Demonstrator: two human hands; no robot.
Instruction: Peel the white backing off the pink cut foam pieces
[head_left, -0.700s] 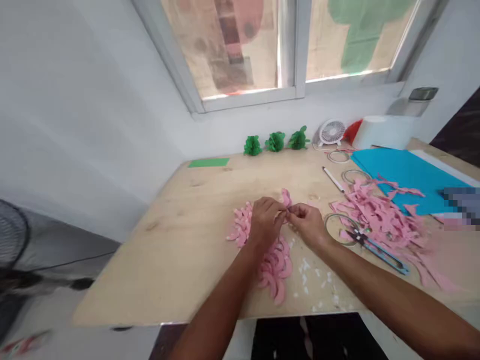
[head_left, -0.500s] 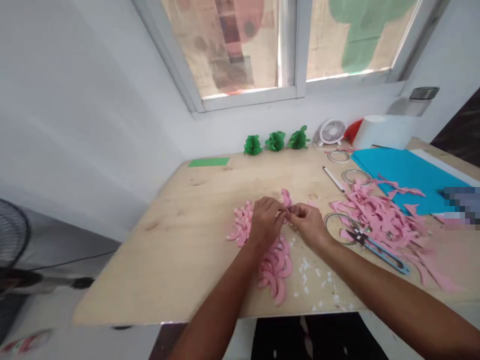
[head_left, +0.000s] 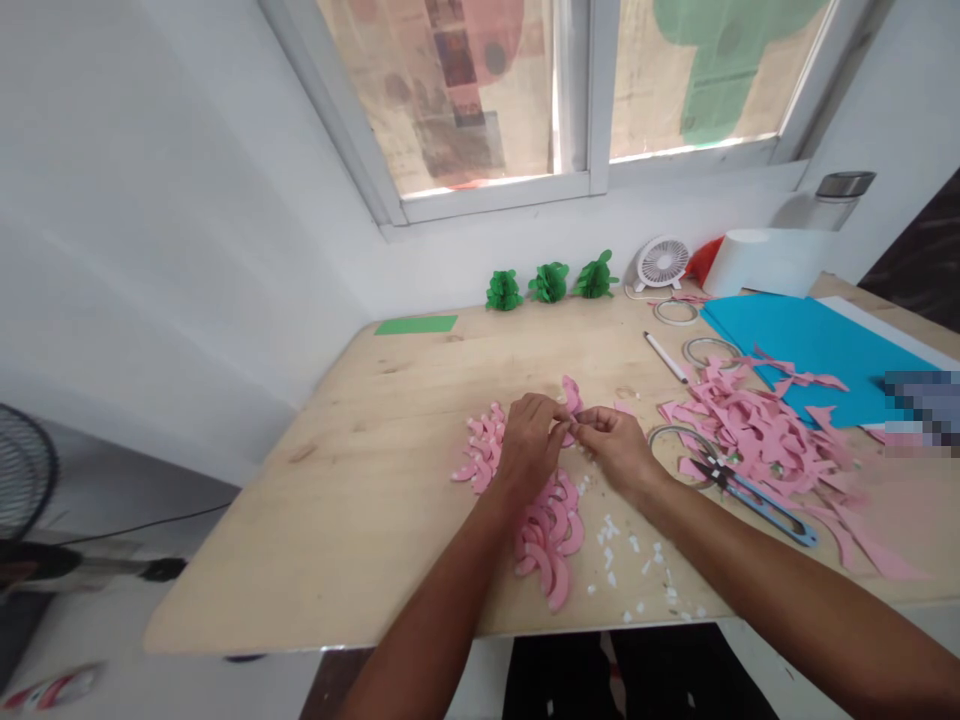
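Note:
Over the middle of the table, my left hand (head_left: 531, 438) and my right hand (head_left: 613, 444) meet with their fingertips pinched together. Between them is a curved pink paper piece (head_left: 571, 394), its upper end standing out above the fingers. Both hands are closed; what exactly each fingertip pinches is partly hidden. Curved pink paper pieces with white tabs (head_left: 480, 446) lie left of my left hand. More pink crescents (head_left: 551, 535) are heaped below it, partly covered by my left forearm. Small white paper scraps (head_left: 611, 550) are scattered under my right forearm.
Blue-handled thread snips (head_left: 761, 500) and a tape roll (head_left: 679, 432) lie right of my right hand, beside a heap of pink paper scraps (head_left: 772, 425). Behind are a white pen (head_left: 665, 357), blue sheets (head_left: 810, 345), a small fan (head_left: 661, 263) and three green paper ornaments (head_left: 550, 283).
Hardly anything differs. My fingertips have shifted slightly around the pink paper piece, and the whole view has moved a touch.

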